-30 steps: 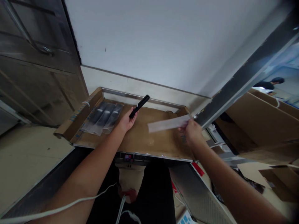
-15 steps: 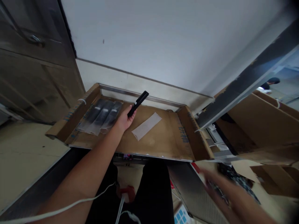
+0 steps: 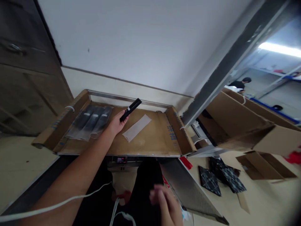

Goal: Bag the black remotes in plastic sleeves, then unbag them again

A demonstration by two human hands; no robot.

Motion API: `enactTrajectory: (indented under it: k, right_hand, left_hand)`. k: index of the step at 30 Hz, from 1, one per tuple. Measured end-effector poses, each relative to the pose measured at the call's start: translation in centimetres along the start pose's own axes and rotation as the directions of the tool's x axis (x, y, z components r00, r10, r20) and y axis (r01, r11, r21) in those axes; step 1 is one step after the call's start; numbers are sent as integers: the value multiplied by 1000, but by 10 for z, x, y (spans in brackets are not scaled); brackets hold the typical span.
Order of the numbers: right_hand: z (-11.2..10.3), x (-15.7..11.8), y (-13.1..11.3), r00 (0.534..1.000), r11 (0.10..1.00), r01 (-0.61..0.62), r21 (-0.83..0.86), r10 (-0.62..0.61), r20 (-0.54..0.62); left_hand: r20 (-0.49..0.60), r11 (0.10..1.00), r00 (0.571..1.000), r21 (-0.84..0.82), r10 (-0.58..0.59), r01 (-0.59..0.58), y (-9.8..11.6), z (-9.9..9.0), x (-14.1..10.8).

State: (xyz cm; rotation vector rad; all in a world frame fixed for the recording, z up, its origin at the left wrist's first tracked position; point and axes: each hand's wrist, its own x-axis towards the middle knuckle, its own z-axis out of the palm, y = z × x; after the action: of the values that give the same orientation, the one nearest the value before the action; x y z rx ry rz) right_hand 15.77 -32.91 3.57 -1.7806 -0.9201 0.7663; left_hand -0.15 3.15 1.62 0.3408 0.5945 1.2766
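A slim black object (image 3: pixel 133 107) with a small white label is gripped at its lower end by my left hand (image 3: pixel 118 123), above the cardboard-lined tray (image 3: pixel 155 141). Just right of that hand, a flat translucent sleeve (image 3: pixel 137 128) lies diagonally on the cardboard. Several dark items in clear sleeves (image 3: pixel 88 122) lie side by side at the tray's left. My right hand (image 3: pixel 166 201) is low in front of the tray, over my lap, blurred by motion. Its fingers look curled, but whether it holds anything cannot be made out.
Large cardboard boxes (image 3: pixel 237 121) stand at the right beside a grey metal post (image 3: pixel 225 66). Dark patterned packages (image 3: pixel 225 177) and an open carton (image 3: pixel 265 164) are on the floor. A white cable (image 3: pixel 70 199) crosses my left forearm. A person (image 3: pixel 238 84) is in the background.
My right hand has swung from the far right in to my lap. The view has turned right, showing more of the room. My left hand still holds the black object.
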Motion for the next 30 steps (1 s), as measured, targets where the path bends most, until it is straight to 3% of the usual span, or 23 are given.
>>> enactTrajectory:
  k: [2,4,8,11,16,20,25,28,30]
  right_hand:
    - [32,57,-19,976,984,162,77,-171,134]
    - [67,116,-41,950,951,274,146,-291,111]
    - [130,205,-69,960,958,263,113,-272,72]
    - [159,235,-72,968,961,240,138,-248,48]
    - [180,246,-74,967,903,251,350,-253,-41]
    - [171,255,-81,973,873,232,429,-210,-100]
    - [108,281,-73,994,907,41,418,5,-106]
    - [63,292,-55,983,999,46,7,-44,-178]
    - [41,293,-41,970,928,65,-367,-145,-195]
  left_hand:
    - [5,999,1000,33,2,-2,-1,-2,-2]
    - [16,998,1000,66,21,-22,-2,-4,-4]
    - [82,991,996,131,29,-40,-4,-6,-7]
    - [184,985,983,173,-11,-21,-5,-6,-11]
    - [320,956,937,291,-143,47,-8,-8,-13]
    - [349,955,922,288,-166,63,-9,-10,-9]
    - [311,974,938,206,-152,90,-6,-8,-5]
    - [286,981,947,170,-145,98,-5,-7,-5]
    - [267,980,951,159,-157,118,-5,-7,-4]
